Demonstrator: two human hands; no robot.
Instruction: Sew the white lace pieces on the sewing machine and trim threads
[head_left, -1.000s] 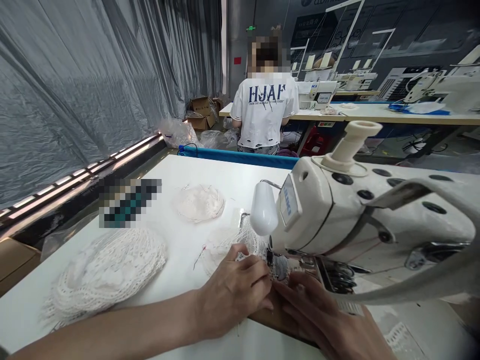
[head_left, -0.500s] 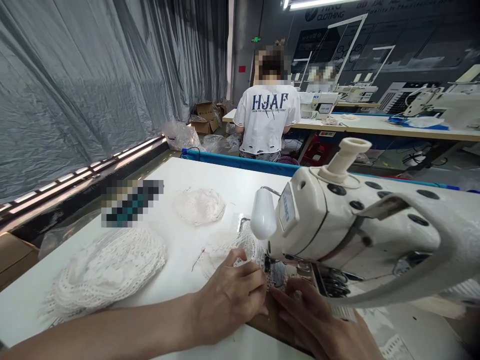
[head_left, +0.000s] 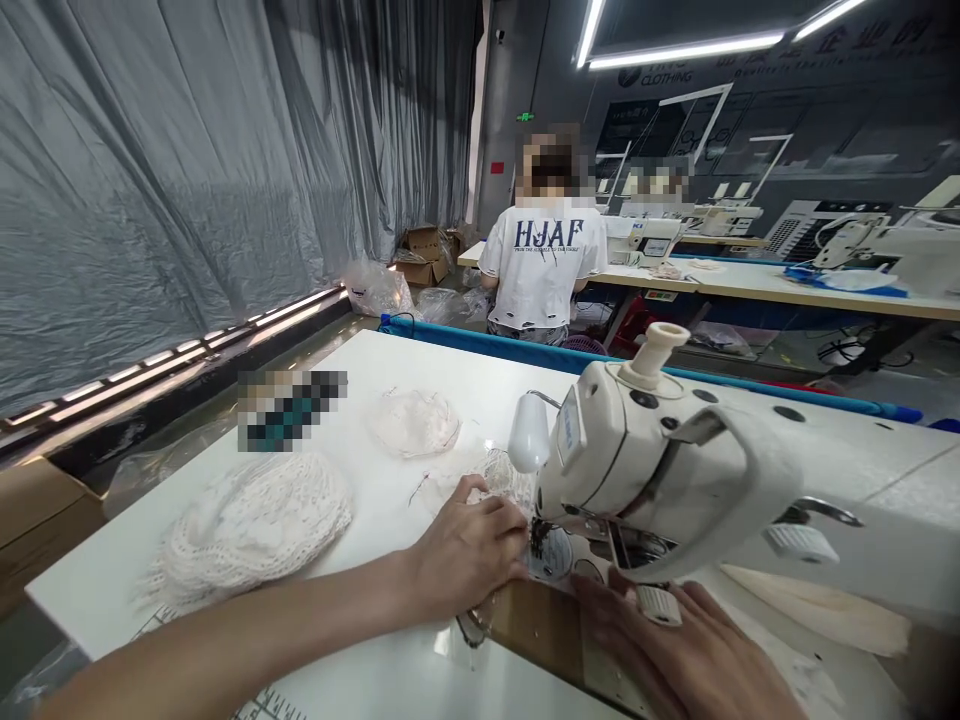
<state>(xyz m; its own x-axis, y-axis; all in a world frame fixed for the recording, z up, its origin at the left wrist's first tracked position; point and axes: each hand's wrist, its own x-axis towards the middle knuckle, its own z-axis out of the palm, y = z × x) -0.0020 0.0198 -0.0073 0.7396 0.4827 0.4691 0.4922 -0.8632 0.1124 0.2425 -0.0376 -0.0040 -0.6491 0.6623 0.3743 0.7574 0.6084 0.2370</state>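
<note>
A white sewing machine stands on the white table. My left hand lies just left of the needle, fingers curled and pressed on a piece of white lace fabric that runs under the presser foot. My right hand rests flat on the machine bed in front of the needle plate, fingers stretched out, with nothing visible in it.
A pile of white knitted lace lies at the table's left. A smaller lace piece sits farther back. A person in a white printed T-shirt stands at another table behind. Cardboard boxes and plastic sheeting line the left.
The view has risen and pulled back, showing more of the room. My right hand has slid back from the needle toward me. My left hand stays on the lace.
</note>
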